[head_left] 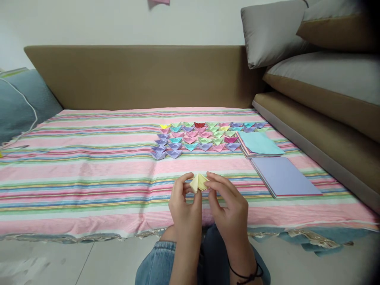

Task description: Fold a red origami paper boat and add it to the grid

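Between my two hands is a small folded piece of pale yellow paper (198, 182), pointed at the top with its layers fanning out below. My left hand (185, 202) pinches its left side with the fingers and thumb. On the other side, the fingertips of my right hand (227, 204) close on its right edge. Past my hands, several rows of small folded paper boats (190, 140) in purple, pink, green, blue, red and yellow sit on the striped cloth (97, 174).
Right of the boats lie a stack of light blue paper (261, 143) and a stack of lavender paper (286, 176). Grey and brown cushions (326, 83) pile up along the right side. A brown backrest (142, 77) stands behind. A white cable (28, 105) runs at the far left.
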Tool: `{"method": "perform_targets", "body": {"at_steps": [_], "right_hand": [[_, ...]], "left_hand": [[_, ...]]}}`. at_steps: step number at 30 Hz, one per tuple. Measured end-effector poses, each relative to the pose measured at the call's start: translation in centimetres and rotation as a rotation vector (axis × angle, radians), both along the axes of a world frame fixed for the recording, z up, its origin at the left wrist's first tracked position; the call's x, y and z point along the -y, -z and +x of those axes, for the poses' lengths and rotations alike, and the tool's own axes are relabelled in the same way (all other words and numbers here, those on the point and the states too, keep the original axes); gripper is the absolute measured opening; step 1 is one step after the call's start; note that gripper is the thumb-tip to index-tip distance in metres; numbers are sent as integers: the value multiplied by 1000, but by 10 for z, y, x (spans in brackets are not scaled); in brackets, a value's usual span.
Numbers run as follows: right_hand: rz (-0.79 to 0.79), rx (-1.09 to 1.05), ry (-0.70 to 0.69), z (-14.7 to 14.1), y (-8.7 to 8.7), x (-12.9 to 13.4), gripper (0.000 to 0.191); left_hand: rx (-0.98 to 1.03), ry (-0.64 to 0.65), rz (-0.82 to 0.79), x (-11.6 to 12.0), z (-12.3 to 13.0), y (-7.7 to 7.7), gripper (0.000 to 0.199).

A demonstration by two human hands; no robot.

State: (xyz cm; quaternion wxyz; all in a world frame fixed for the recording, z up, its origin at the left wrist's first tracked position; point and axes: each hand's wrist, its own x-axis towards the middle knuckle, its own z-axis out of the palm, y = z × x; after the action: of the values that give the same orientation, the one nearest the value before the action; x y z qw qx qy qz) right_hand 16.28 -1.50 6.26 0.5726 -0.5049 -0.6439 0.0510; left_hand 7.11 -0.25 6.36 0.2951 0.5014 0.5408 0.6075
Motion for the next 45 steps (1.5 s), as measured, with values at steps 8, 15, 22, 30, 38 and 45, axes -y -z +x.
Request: {"method": "perform_targets", "body": {"at_steps": [8,15,22,30,38,45], "right_hand": [[-97,72,-8,-3,5,-2,25],[-160,56,-65,-3,4,-2,26],[-199,43,-109,-3,6,-4,28],[-198,26,-12,-3,6,-7,18],[-226,-34,87,0,7,-8,17],[-406,-491,-60,9,14,-10,13]], "left_hand": [[191,76,-73,0,0,6,23],[435,155,-166,-3,-1,2,21],[479,139,-231,-4,-4,1,24],[360,199,-259,-4,-5,4,21],[372,371,-286,-6,-5,1,30],[336,474,-319,-5,-21,-1,30]]}}
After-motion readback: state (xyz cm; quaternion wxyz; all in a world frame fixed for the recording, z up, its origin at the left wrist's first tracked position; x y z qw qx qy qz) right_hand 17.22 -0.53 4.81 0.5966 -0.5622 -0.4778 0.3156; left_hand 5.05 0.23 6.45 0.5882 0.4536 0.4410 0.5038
